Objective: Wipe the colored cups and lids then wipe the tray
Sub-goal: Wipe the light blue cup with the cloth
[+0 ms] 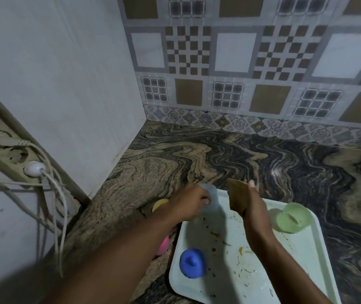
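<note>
Marble counter [219, 154] | left fingers [203, 199] grip pale-blue cup [213, 194] | right fingers [251, 185] pinch cloth [237, 197]

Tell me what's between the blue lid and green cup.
Head view: food smears on the tray floor, with the right forearm crossing above.

bare countertop [263, 163] behind tray [307, 260], green cup [292, 218] right, blue lid [191, 263] front-left

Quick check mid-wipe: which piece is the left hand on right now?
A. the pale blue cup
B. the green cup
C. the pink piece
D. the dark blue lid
A: the left hand curls its fingers round the pale blue cup at the far left corner of the tray, while the right hand holds the brown cloth beside it.
</note>
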Tool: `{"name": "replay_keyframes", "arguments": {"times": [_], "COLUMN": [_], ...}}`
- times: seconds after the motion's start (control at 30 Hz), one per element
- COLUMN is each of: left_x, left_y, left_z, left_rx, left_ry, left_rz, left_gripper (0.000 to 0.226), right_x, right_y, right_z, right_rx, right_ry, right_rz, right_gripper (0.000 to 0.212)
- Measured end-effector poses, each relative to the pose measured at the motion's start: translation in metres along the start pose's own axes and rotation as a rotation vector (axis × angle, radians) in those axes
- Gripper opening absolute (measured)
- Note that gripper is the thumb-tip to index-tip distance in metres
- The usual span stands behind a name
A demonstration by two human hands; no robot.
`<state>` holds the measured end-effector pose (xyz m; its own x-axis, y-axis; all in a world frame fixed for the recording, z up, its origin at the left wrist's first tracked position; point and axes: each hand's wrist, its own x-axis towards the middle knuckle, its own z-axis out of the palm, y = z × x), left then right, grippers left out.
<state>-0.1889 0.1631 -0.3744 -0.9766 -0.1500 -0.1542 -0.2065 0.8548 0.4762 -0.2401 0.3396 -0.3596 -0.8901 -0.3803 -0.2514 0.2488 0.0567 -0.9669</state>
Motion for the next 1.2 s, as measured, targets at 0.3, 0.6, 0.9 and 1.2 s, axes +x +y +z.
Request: {"name": "replay_keyframes", "arguments": {"times": [0.3,0.6,0.9,1.2], "left_x": [-0.027,-0.025,-0.019,-0.033], "left_y": [0.016,0.035,0.049,0.075], "left_z": [-0.030,-0.057,-0.053,-0.041], "left_rx": [-0.652,-0.543,-0.534,-0.617], "left_ry": [0.152,0.167,0.085,0.171], "left_rz": [0.095,0.074,0.132,0.081], "left_gripper": [0.012,0.016,0.004,0.005], "right_x": [0.033,0.022,0.013,-0.002], "right_y": [-0.011,-0.027,-0.032,-0.046], "right_z": [0.009,0.018,-0.006,-0.032], "right_rx": [0.245,0.217,0.146,0.212], "right_ry": [-0.258,-0.241,-0.139,-0.195], "right_rz": [0.436,0.321,0.260,0.330], "right_gripper": [0.051,0.051,0.053,0.046]}}
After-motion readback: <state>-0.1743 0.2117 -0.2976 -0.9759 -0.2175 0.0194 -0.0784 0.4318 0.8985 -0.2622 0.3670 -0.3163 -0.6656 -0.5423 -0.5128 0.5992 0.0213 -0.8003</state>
